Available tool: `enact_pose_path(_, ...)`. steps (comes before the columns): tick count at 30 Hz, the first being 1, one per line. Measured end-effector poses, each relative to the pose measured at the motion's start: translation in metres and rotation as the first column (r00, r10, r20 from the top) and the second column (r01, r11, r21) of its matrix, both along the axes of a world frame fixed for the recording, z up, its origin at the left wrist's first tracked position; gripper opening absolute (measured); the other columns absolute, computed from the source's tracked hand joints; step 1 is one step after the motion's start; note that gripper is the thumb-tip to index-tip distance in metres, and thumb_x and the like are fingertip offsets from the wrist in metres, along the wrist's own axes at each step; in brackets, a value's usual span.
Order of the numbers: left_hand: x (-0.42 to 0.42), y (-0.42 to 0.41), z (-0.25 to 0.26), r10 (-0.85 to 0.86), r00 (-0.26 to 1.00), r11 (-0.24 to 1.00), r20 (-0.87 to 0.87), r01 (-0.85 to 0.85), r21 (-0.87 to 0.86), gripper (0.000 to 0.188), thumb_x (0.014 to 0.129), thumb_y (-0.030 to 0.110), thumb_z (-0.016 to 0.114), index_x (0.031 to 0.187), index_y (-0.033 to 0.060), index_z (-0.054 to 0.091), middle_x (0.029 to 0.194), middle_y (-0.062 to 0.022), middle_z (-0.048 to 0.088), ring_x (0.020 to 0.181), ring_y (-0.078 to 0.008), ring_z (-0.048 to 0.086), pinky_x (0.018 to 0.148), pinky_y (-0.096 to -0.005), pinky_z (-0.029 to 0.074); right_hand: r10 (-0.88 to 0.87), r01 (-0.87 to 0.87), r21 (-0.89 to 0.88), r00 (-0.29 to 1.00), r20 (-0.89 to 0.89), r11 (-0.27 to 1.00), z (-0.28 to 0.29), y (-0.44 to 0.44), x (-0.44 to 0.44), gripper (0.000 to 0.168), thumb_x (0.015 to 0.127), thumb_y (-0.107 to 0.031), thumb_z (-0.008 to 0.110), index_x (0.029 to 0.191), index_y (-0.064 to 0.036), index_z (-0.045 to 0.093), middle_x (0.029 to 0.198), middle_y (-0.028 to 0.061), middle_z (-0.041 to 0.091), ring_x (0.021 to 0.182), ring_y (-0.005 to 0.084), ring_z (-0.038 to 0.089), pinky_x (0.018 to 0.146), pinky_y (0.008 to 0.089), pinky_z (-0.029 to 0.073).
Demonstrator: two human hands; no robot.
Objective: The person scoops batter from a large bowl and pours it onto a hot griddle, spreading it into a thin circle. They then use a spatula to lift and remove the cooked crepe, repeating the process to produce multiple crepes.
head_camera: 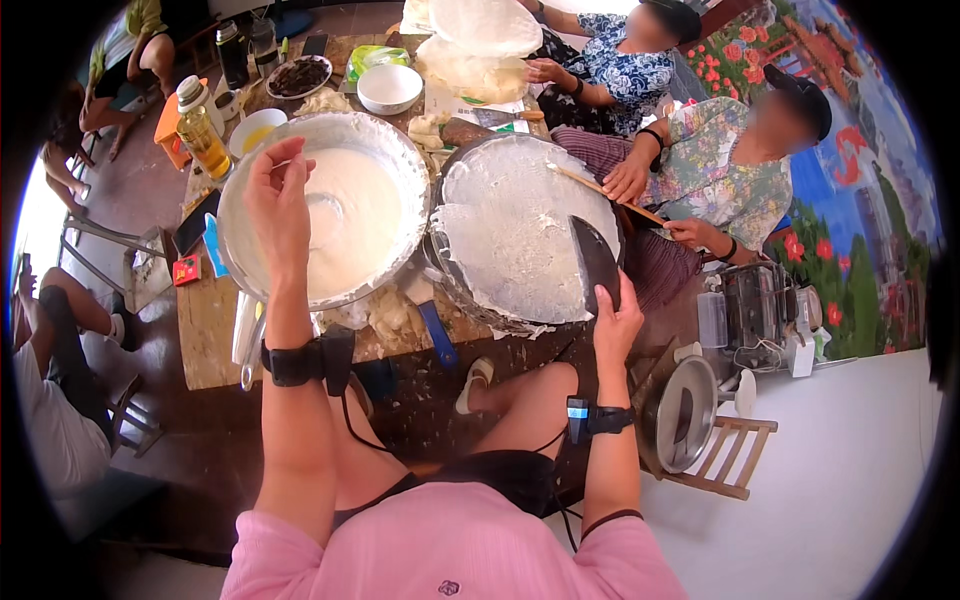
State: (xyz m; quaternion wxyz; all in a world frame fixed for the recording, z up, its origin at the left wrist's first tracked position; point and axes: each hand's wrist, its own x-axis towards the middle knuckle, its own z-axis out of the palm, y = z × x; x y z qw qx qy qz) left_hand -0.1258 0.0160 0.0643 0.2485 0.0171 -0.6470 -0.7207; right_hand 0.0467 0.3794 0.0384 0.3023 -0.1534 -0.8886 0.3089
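My left hand [276, 195] is raised over a large metal basin [415, 161] of pale batter [364, 217], its fingers loosely bent with nothing in them. In my right hand [619, 319] is a dark, curved scraper [595, 259], its edge against the right side of a round griddle [450, 281]. A thin whitish sheet of batter [510, 225] covers most of the griddle, rough and lumpy in places. A co-worker's hand [628, 180] steadies a wooden stick [600, 187] whose tip touches the sheet's upper right edge.
A blue-handled scraper [436, 330] projects over the wooden table's [206, 345] near edge. Beyond the basin stand an oil bottle [204, 142], a white bowl [390, 88] and a plate of dark food [298, 77]. Another co-worker [611, 56] sits by thin flatbreads [484, 30]. A metal basin [686, 412] rests at right.
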Motion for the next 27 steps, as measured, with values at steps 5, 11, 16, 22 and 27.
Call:
enact_pose_path(5, -0.002, 0.000, -0.002, 0.001, 1.000, 0.999, 0.006, -0.001, -0.034, 0.018, 0.089, 0.003, 0.053, 0.104, -0.0017, 0.062, 0.092, -0.0038, 0.063, 0.081, -0.0110, 0.061, 0.074, -0.0216, 0.048, -0.048, 0.046, 0.038, 0.998, 0.048, 0.998, -0.006, 0.040, 0.018, 0.033, 0.083, -0.010, 0.063, 0.114, 0.002, 0.059, 0.105, 0.0206, 0.064, 0.096, 0.0296, 0.063, 0.085, 0.0336, 0.046)
enact_pose_path(11, -0.004, 0.000, -0.006, -0.017, 1.000, 0.999, 0.015, 0.018, -0.037, 0.018, 0.089, 0.003, 0.054, 0.103, -0.0009, 0.063, 0.090, -0.0030, 0.063, 0.081, -0.0101, 0.061, 0.074, -0.0211, 0.048, 0.007, -0.002, -0.175, 1.000, 0.026, 0.985, -0.035, 0.075, 0.025, 0.035, 0.083, -0.007, 0.063, 0.115, 0.004, 0.058, 0.108, 0.0126, 0.064, 0.100, 0.0192, 0.059, 0.090, 0.0300, 0.043)
enact_pose_path(16, -0.005, 0.001, -0.006, -0.022, 1.000, 0.999, 0.007, 0.022, -0.028, 0.017, 0.089, 0.002, 0.054, 0.103, -0.0008, 0.063, 0.090, -0.0029, 0.063, 0.080, -0.0097, 0.061, 0.073, -0.0208, 0.048, 0.025, -0.023, -0.193, 1.000, 0.011, 0.981, -0.044, 0.073, 0.031, 0.034, 0.083, -0.007, 0.063, 0.115, 0.004, 0.058, 0.106, 0.0103, 0.065, 0.097, 0.0163, 0.058, 0.089, 0.0285, 0.043)
enact_pose_path(22, -0.003, 0.008, -0.002, -0.035, 0.999, 0.999, 0.006, 0.035, -0.013, 0.017, 0.088, 0.002, 0.054, 0.102, -0.0008, 0.063, 0.090, -0.0027, 0.062, 0.080, -0.0097, 0.060, 0.073, -0.0208, 0.048, 0.015, -0.007, -0.157, 0.998, 0.053, 0.988, -0.044, 0.047, 0.041, 0.032, 0.083, -0.008, 0.064, 0.112, 0.003, 0.059, 0.104, 0.0139, 0.066, 0.095, 0.0188, 0.060, 0.087, 0.0293, 0.044)
enact_pose_path(27, -0.004, 0.013, -0.003, -0.038, 0.999, 0.999, 0.004, 0.039, -0.034, 0.016, 0.088, 0.002, 0.055, 0.101, -0.0004, 0.064, 0.090, -0.0025, 0.062, 0.079, -0.0097, 0.060, 0.072, -0.0210, 0.048, 0.018, -0.012, -0.138, 0.999, 0.044, 0.990, -0.045, 0.033, 0.046, 0.029, 0.086, -0.011, 0.063, 0.110, 0.005, 0.058, 0.096, 0.0073, 0.063, 0.088, 0.0135, 0.056, 0.082, 0.0266, 0.044)
